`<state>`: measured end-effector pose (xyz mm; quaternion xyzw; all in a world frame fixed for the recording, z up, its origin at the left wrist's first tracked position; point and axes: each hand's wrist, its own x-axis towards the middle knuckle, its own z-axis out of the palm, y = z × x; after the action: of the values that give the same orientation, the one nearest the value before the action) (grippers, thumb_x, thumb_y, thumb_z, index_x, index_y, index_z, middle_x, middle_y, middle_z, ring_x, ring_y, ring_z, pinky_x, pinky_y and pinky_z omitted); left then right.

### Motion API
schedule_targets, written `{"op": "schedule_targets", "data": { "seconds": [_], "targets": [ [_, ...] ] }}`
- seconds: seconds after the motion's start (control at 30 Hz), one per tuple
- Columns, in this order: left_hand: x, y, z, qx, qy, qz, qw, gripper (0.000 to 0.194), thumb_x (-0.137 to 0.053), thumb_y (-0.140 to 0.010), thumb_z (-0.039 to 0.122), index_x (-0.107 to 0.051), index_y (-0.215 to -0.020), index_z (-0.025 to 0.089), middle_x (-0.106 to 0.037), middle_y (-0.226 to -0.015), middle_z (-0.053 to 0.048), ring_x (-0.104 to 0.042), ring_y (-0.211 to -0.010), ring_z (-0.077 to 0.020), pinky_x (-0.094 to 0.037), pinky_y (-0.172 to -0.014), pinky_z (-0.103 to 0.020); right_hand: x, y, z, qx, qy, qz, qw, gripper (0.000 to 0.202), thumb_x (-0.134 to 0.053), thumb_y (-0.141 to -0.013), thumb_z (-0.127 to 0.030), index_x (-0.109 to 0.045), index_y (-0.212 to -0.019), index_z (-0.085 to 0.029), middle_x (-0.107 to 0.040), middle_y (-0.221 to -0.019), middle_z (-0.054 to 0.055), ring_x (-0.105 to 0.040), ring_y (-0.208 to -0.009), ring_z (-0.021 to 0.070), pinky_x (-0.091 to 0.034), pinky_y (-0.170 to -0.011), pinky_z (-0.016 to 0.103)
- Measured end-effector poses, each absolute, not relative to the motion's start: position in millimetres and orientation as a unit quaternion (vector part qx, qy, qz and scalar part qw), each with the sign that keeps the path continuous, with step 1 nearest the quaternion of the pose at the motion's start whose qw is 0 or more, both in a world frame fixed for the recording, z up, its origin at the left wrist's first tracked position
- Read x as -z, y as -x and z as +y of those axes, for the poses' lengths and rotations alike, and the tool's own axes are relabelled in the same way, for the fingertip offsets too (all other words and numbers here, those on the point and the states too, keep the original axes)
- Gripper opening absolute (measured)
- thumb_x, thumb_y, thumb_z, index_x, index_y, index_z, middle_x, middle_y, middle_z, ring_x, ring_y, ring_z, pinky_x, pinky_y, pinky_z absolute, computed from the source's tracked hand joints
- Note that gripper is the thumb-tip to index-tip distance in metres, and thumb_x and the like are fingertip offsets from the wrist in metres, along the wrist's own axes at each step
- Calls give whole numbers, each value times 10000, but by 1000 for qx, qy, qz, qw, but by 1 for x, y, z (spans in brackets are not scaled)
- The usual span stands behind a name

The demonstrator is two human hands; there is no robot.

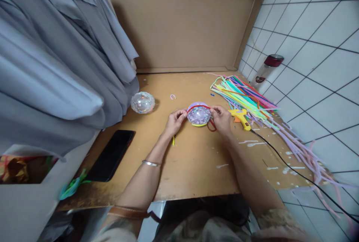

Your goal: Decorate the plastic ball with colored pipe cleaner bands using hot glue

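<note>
A clear ball with a purple, speckled look point(198, 116) sits on the table between my hands. Across its upper part runs a red pipe cleaner point(199, 106), and a loop of it hangs at the ball's right side. My left hand point(175, 121) pinches the red pipe cleaner at the ball's left edge. At the right edge my right hand point(221, 118) is closed on the same strip. A yellow strip point(199, 125) shows under the ball's near side. Just right of my right hand lies a yellow glue gun point(241, 118).
A second clear ball point(143, 102) stands at the left, near the grey cloth point(56, 66). A black phone point(111, 155) lies front left. Many coloured pipe cleaners point(244, 94) spread along the right, near a red-lidded bottle point(266, 71). The glue gun's black cord point(286, 163) trails right.
</note>
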<state>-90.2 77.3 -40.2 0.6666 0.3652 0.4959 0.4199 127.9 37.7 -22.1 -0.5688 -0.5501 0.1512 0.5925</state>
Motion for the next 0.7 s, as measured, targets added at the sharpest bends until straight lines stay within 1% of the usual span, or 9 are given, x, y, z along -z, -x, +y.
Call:
{"op": "schedule_targets", "data": {
  "seconds": [0.17, 0.27, 0.47, 0.6, 0.7],
  "targets": [
    [40, 91, 79, -488, -654, 373, 442, 311, -663, -818, 483, -656, -757, 178, -763, -998, -107, -693, -956, -216, -527, -936, -365, 19, -128, 37, -215, 568, -515, 605, 213, -630, -766, -425, -648, -770, -212, -720, -717, 32, -665, -669, 193, -547, -654, 322],
    [40, 91, 78, -487, -648, 374, 451, 321, -681, -799, 491, -660, -762, 173, -762, -959, -92, -687, -892, -199, -537, -889, -342, 18, -129, 37, -244, 562, -509, 604, 240, -637, -753, -456, -628, -734, -217, -696, -676, 17, -636, -627, 173, -522, -613, 296],
    [39, 92, 78, -484, -645, 379, 454, 320, -687, -786, 495, -645, -742, 180, -729, -816, -46, -639, -746, -160, -536, -761, -297, 17, -130, 38, -289, 544, -504, 605, 246, -628, -731, -463, -629, -747, -217, -684, -684, 21, -618, -624, 173, -506, -614, 303],
    [41, 92, 80, -478, -641, 391, 455, 350, -695, -769, 525, -638, -765, 179, -687, -743, -27, -609, -692, -150, -519, -719, -287, 18, -130, 40, -317, 543, -497, 598, 247, -592, -706, -450, -630, -750, -211, -652, -648, 9, -584, -587, 163, -472, -585, 293],
    [44, 93, 81, -477, -638, 393, 459, 377, -707, -750, 547, -623, -757, 180, -663, -717, -17, -597, -677, -145, -511, -714, -285, 20, -132, 42, -324, 546, -492, 595, 231, -584, -670, -420, -641, -741, -208, -650, -633, 5, -578, -573, 157, -469, -593, 292]
  ]
}}
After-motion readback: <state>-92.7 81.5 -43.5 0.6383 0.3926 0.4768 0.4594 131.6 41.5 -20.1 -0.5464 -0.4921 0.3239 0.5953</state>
